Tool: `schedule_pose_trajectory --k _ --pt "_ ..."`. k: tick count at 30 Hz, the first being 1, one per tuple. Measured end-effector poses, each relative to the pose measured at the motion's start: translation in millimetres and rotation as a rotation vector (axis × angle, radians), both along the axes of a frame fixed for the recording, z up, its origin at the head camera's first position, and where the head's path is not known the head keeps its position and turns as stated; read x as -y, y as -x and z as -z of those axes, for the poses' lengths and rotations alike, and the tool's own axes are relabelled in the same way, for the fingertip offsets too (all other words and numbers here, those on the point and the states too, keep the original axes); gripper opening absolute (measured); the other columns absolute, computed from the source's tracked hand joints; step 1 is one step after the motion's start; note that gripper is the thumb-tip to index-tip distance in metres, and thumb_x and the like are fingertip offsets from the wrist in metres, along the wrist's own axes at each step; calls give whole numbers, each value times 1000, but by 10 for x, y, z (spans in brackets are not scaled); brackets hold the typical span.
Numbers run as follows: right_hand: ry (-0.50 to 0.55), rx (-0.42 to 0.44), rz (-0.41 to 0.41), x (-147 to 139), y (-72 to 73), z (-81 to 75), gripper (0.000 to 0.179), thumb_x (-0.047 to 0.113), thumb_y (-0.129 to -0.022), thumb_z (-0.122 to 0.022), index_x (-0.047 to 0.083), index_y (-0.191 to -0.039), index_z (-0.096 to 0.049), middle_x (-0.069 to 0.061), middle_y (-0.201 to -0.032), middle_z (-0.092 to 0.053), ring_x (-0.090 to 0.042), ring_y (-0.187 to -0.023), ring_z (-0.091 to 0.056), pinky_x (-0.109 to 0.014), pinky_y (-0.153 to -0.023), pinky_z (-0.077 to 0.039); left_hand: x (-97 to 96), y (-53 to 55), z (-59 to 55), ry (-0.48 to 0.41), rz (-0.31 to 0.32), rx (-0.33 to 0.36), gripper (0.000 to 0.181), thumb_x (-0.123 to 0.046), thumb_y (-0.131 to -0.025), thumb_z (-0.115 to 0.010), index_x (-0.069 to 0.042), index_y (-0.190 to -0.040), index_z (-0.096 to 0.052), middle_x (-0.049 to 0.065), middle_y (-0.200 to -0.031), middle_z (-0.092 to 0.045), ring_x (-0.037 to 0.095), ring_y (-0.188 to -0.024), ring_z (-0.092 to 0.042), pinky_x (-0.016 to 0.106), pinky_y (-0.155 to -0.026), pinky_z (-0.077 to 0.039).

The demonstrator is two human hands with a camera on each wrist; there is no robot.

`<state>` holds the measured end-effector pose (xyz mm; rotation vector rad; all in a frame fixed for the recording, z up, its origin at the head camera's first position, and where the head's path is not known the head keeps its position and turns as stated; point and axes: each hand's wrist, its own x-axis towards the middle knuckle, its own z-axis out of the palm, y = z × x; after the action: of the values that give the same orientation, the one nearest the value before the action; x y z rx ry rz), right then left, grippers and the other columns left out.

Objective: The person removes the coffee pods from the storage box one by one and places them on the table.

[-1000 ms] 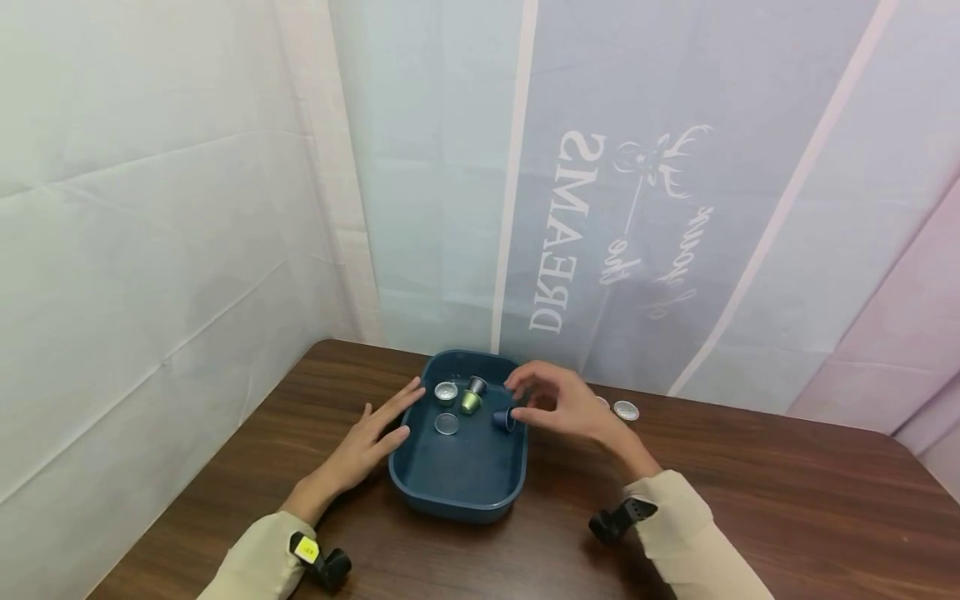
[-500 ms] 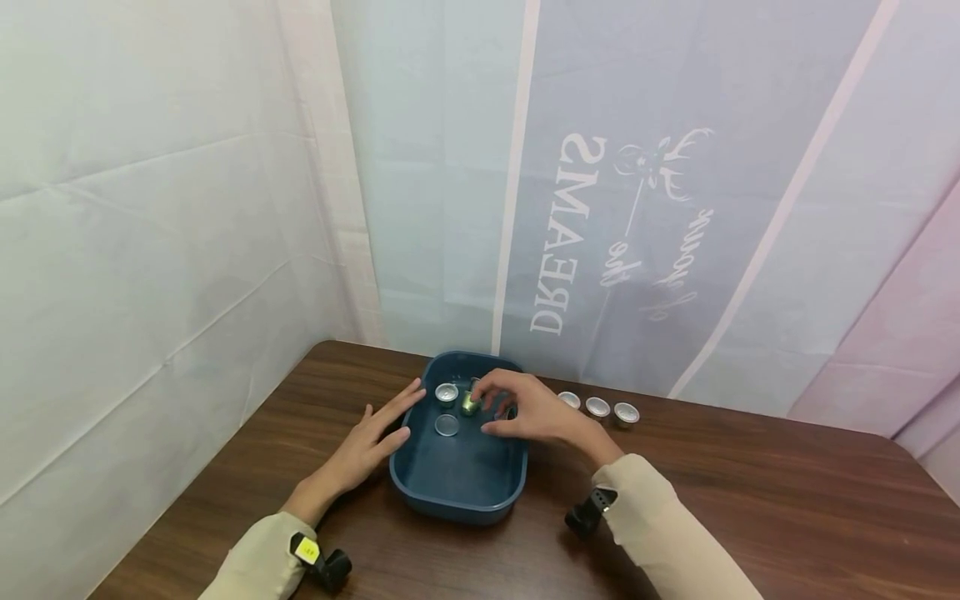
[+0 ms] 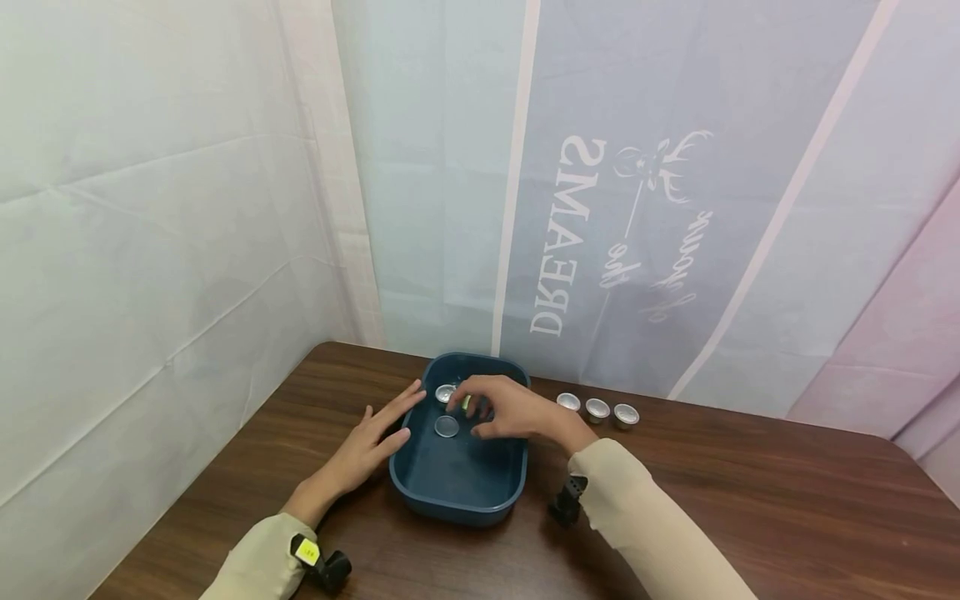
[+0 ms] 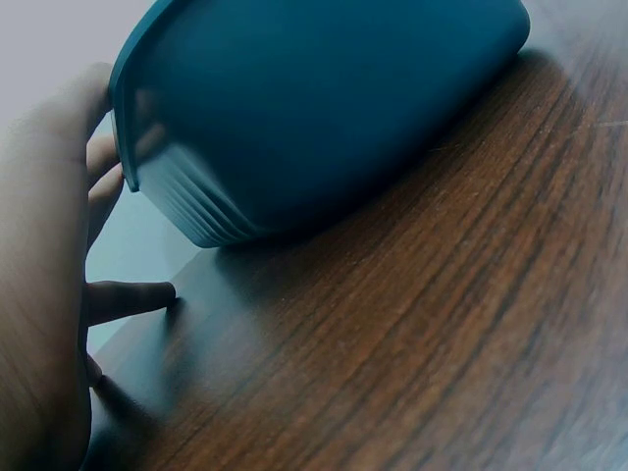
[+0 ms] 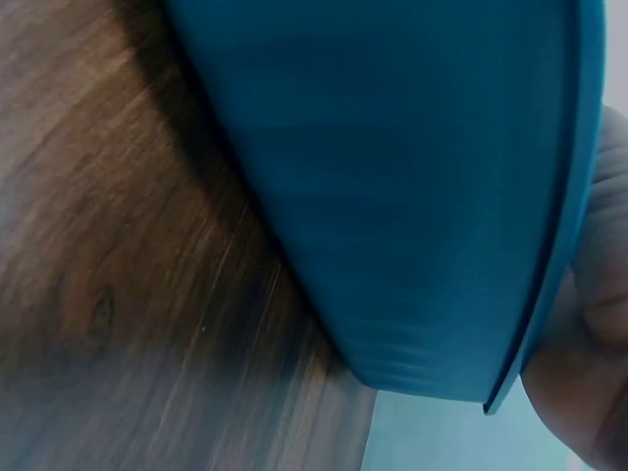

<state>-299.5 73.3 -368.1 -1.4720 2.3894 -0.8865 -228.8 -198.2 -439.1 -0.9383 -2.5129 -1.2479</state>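
A dark blue plastic bin (image 3: pixel 459 492) stands on the table. My left hand (image 3: pixel 367 442) rests on its left rim with fingers straight. My right hand (image 3: pixel 513 408) reaches over the right rim, its fingers loosely bent above the bin floor, with nothing visibly held. Just left of its fingertips lies a silver-topped coffee capsule (image 3: pixel 444 392). A green coffee capsule (image 3: pixel 466 403) shows in part behind the fingers. A clear round disc (image 3: pixel 446 426) lies nearer the middle of the bin. The right hand hides the bin's right part. Both wrist views show mostly the bin's outer wall.
Three silver-topped coffee capsules (image 3: pixel 597 409) stand in a row on the brown wooden table (image 3: pixel 750 492), right of the bin. A printed cloth (image 3: pixel 637 208) hangs behind the table, and a white cloth (image 3: pixel 165 250) hangs at the left.
My right hand has moved left across the bin, from near a dark blue capsule to near the silver-topped one. It uncovers the row of capsules on the table. The left hand stays put.
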Motion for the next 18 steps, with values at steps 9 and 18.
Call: schedule_pose_trajectory --k 9,18 --pt "-121 -54 -20 149 81 34 47 3 -82 -73 18 -125 -61 -2 -116 -58 -12 -92 -59 -21 -74 -50 3 -3 7 -3 -7 1 52 -17 -102 -44 -19 -152 -30 3 -158 -18 31 -141 -24 78 -94 1" --pt "-192 -73 -16 254 117 73 45 1 -83 -72 19 -123 -62 -1 -108 -58 -5 -76 -57 -20 -65 -49 5 3 6 -3 5 3 52 -18 -102 -43 -19 -152 -29 3 -159 -18 30 -141 -24 78 -94 2"
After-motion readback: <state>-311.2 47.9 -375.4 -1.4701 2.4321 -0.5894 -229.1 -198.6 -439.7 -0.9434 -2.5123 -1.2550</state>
